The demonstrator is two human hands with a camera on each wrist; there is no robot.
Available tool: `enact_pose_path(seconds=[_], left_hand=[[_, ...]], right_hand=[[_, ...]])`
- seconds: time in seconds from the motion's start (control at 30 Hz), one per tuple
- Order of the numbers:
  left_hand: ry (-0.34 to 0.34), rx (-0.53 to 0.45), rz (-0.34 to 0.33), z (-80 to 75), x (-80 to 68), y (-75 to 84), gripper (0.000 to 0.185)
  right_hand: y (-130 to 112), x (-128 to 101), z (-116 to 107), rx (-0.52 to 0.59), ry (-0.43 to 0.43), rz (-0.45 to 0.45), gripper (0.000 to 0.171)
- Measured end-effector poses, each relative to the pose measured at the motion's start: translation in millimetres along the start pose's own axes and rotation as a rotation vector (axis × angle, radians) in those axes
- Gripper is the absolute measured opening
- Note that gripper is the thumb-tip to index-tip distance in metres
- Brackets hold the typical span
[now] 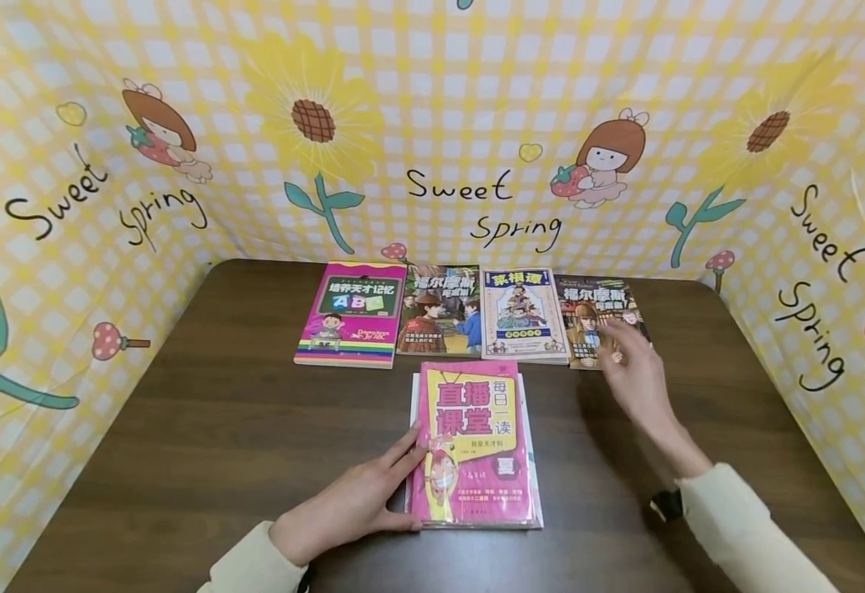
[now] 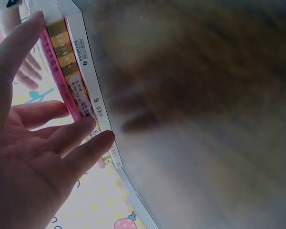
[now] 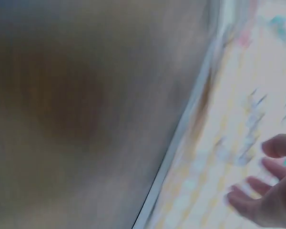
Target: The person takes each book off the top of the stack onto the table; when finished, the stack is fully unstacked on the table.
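Observation:
A pink book [image 1: 473, 445] lies on top of a short stack near the table's front. In the left wrist view its pink spine [image 2: 57, 71] is above a gold-and-white spine [image 2: 69, 62] and a white spine [image 2: 88, 71]. My left hand [image 1: 354, 502] touches the stack's left side, its fingers extended against the spines and the thumb by the near corner. My right hand [image 1: 640, 375] is raised with nothing in it, fingers loosely bent. It overlaps the lower right of a dark detective-cover book [image 1: 584, 317] at the right end of a back row.
Left of that book in the row are a blue-and-cream book [image 1: 523, 317], another detective-cover book [image 1: 440, 313] and a magenta ABC book [image 1: 351, 317]. The brown table [image 1: 254, 436] meets yellow checked cloth walls [image 1: 462, 107] at the back and both sides.

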State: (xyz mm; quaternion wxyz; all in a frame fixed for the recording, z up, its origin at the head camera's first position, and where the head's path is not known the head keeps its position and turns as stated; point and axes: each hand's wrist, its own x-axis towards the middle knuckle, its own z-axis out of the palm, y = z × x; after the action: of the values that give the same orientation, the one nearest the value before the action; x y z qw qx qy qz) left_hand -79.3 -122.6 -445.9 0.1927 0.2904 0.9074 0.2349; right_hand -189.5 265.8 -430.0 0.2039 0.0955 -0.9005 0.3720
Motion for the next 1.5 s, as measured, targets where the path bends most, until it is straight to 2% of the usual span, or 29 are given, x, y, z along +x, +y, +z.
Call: enact_pose_path(seconds=[0.13,0.27,0.4,0.5,0.63,0.8,1.0,1.23,1.5], left_hand=[[0.002,-0.018,-0.002,0.6,0.7,-0.5,0.092],[0.007,-0.037,0.007,0.8,0.7,-1.2,0.091],[0.011,-0.06,0.007,1.7,0.0,-2.3,0.09],[0.017,-0.073,-0.003,1.6,-0.1,-2.2,0.09],[0.033,-0.075,0.002,2.3,-0.4,-1.6,0.09],[0.038,-0.098,0.007,3.3,-2.1,-2.6,0.091],[0.037,-0.127,-0.004,1.9,-1.7,-2.8,0.092],[0.031,-0.149,-0.042,0.2,0.6,-1.3,0.101],[0.014,-0.154,-0.03,0.0,2.8,-0.5,0.102]], right_hand=[[-37,-41,11,0.051,-0.176,0.08,0.044],[-66,-76,26,0.113,-0.347,0.224,0.05],[-84,-93,40,0.112,-0.454,0.325,0.063],[-91,-97,48,0.048,-0.491,0.338,0.077],[-93,-100,57,0.009,-0.489,0.332,0.086],[-92,-103,63,0.047,-0.461,0.323,0.088],[-92,-101,63,0.075,-0.435,0.313,0.088],[-88,-96,63,0.086,-0.446,0.325,0.088],[-82,-96,60,0.124,-0.425,0.304,0.087]])
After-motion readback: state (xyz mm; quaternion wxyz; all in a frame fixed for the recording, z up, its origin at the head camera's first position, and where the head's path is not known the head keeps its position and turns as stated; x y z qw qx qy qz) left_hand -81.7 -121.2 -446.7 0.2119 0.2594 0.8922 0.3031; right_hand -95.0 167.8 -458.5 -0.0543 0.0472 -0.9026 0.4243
